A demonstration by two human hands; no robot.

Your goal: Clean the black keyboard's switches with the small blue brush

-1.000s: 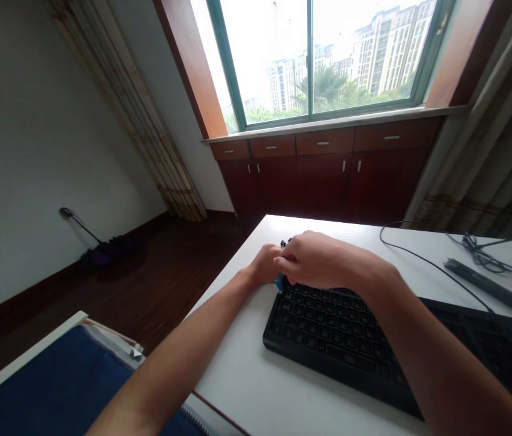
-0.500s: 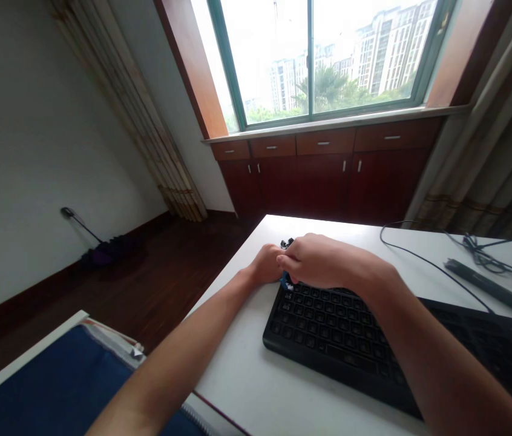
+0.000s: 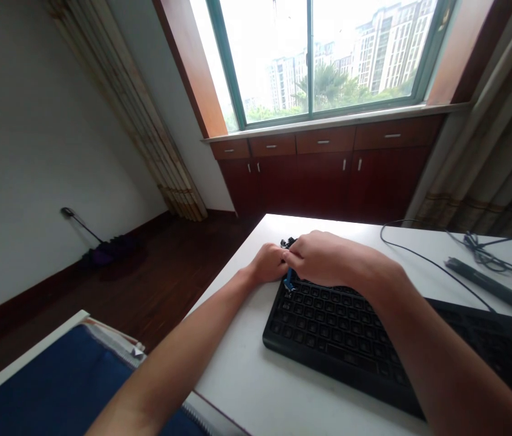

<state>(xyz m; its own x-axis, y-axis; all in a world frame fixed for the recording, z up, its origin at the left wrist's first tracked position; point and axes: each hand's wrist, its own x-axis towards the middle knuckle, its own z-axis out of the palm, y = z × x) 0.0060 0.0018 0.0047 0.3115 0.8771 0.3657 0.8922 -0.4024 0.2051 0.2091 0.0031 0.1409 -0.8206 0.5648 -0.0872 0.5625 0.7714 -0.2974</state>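
My left hand (image 3: 267,264) and my right hand (image 3: 324,259) meet over the top left corner of a black keyboard (image 3: 338,339). Between their fingers is a small blue and black object (image 3: 288,260), mostly hidden. Its dark end shows above my fingers and a narrow blue part hangs below them, just over the keys. The keyboard lies on a white desk (image 3: 233,363), and my left wrist rests near the desk's left edge.
A black bar (image 3: 487,286) and a tangled black cable (image 3: 428,260) lie at the desk's far right. A second dark keyboard (image 3: 487,330) sits to the right. A blue padded item (image 3: 56,387) lies at lower left. Wooden cabinets (image 3: 324,175) stand beyond the desk.
My hands have shifted slightly right. The blue part has moved right with them and now shows as a narrow upright strip below my fingers.
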